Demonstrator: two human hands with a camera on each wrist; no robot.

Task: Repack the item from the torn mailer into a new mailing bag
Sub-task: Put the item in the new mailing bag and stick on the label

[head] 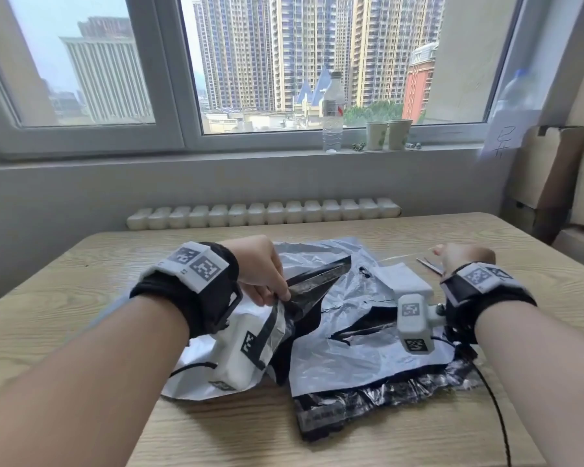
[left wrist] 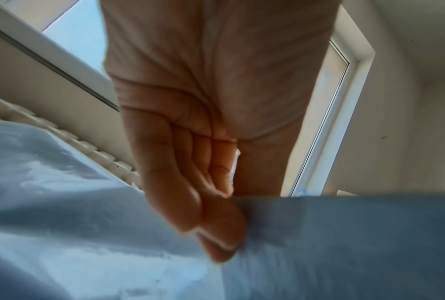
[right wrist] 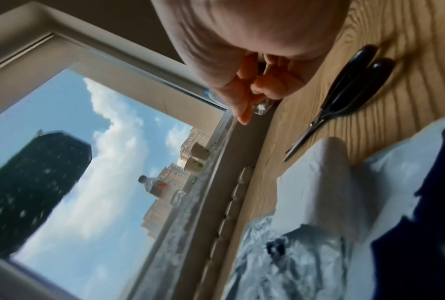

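Observation:
A crumpled silver-white mailer (head: 344, 352) with a black lining and torn gashes lies mid-table. My left hand (head: 280, 294) pinches a raised black-lined flap (head: 314, 281) of it; the left wrist view shows the fingers (left wrist: 223, 243) pressed on grey film (left wrist: 344, 233). A white box (head: 403, 279) sits on the mailer's far right part, also seen as the white box (right wrist: 316, 182). My right hand (head: 452, 256) hovers beyond the box, its curled fingers (right wrist: 257, 95) pinching a thin clear strip (right wrist: 261, 107) that stretches left toward the box.
Black-handled scissors (right wrist: 344, 91) lie on the wooden table (head: 351, 443) just right of the box. A black cable (head: 499, 416) trails off the right wrist. A water bottle (head: 332, 112) and two paper cups (head: 388, 134) stand on the windowsill. Cardboard (head: 570, 183) leans at the right.

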